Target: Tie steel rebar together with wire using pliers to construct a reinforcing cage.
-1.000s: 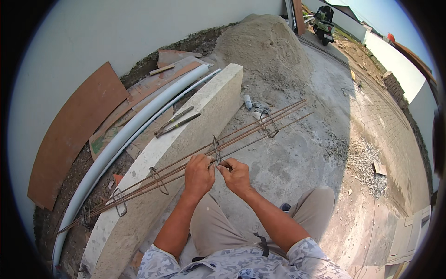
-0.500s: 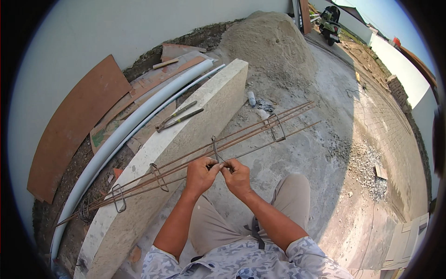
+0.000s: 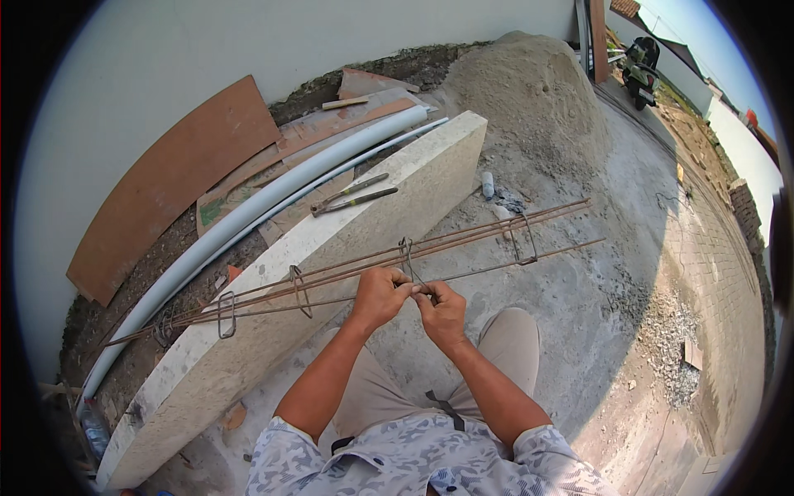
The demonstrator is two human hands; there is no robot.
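Several thin rusty reinforcing bars (image 3: pixel 364 285) slant across in front of me, with bent steel stirrups (image 3: pixel 300 291) around them. Both hands meet at the lower corner of the middle stirrup (image 3: pixel 406 252), beside the lowest bar. My left hand (image 3: pixel 383 296) is closed, its thumb and finger pinching there. Closed the same way, my right hand (image 3: pixel 442 314) touches the left fingertips. The stirrup's end runs in among the fingers; any tie wire there is too small to make out. Pincers (image 3: pixel 364 199) with dark handles lie on top of the pale block wall (image 3: pixel 364 236).
Behind the low wall lie a thick grey-white pipe (image 3: pixel 273 196), a thinner pipe and brown boards (image 3: pixel 174 190). A sand heap (image 3: pixel 529 99) rises at the far end. Gravel (image 3: pixel 670 364) lies to the right, and a scooter (image 3: pixel 642 73) stands far off.
The whole view has shifted, so the bars and wall appear farther right. Both hands stay pinched at the same stirrup corner, with the fingers slightly moved. The pincers still lie on the wall.
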